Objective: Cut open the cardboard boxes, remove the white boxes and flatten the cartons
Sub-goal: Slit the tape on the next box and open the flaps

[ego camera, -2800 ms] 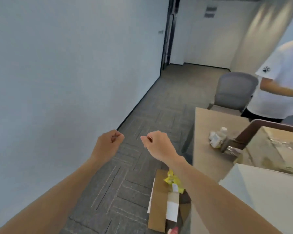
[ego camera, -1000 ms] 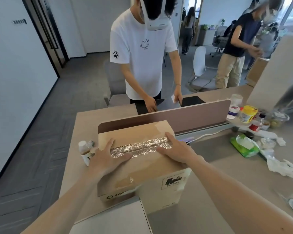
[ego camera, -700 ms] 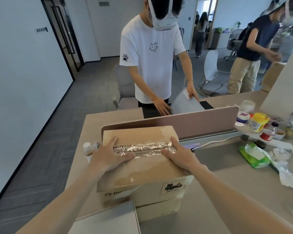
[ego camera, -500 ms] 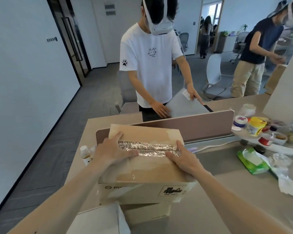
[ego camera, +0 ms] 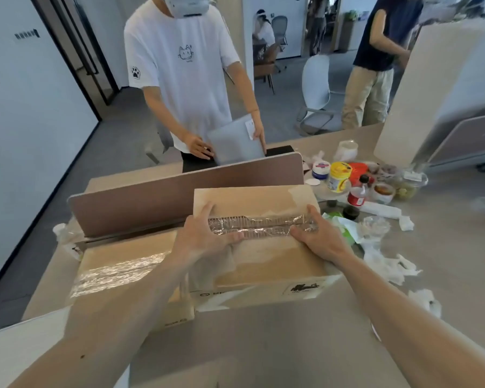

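Note:
A taped cardboard box (ego camera: pixel 266 264) sits on the desk in front of me, with crinkled clear tape running along its top seam. My left hand (ego camera: pixel 205 239) presses flat on the left end of that seam, fingers spread. At the seam's right end my right hand (ego camera: pixel 317 236) lies flat in the same way. A second taped cardboard box (ego camera: pixel 118 273) stands directly to the left, touching the first. The corner of a white box (ego camera: pixel 25 345) shows at the bottom left.
A brown divider panel (ego camera: pixel 179 197) runs behind the boxes. Across it a person in a white T-shirt (ego camera: pixel 179 65) holds a flat grey box. Jars, a bottle (ego camera: pixel 357 191), tissues and wrappers crowd the desk to the right. A tall white board (ego camera: pixel 437 88) stands at the far right.
The box under my hands has shifted right and now stands beside a second carton. Both hands stayed flat on its taped seam.

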`<state>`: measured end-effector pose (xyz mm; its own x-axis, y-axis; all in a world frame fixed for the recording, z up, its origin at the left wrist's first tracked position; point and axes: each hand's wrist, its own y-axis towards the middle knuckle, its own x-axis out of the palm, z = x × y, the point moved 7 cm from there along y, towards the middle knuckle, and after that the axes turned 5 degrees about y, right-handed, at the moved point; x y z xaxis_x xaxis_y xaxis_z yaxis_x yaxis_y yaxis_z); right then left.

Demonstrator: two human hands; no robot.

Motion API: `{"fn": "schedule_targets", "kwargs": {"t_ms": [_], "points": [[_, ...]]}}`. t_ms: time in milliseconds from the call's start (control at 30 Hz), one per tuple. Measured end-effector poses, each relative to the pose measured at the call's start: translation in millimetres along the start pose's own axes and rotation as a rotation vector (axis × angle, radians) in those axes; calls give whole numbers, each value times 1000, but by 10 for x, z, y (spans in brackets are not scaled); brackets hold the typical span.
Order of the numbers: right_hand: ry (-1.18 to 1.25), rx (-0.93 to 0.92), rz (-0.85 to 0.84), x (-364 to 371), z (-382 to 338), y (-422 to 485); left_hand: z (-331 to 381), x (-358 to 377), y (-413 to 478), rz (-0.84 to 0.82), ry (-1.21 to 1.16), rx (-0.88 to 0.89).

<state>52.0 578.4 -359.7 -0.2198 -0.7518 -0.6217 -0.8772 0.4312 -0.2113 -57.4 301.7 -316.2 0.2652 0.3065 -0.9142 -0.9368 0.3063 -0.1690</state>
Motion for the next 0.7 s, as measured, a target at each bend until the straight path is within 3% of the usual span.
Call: {"fn": "schedule_targets", "kwargs": {"t_ms": [200, 533, 700], "points": [[34, 46, -64, -46, 664, 39, 205, 705, -97, -80, -66, -39], [-142, 172, -193, 526, 1408, 75, -264, 1805, -220, -228, -197, -212], [-230, 194, -154, 679, 1447, 201, -401, 1989, -207, -193, -213, -244]]}}
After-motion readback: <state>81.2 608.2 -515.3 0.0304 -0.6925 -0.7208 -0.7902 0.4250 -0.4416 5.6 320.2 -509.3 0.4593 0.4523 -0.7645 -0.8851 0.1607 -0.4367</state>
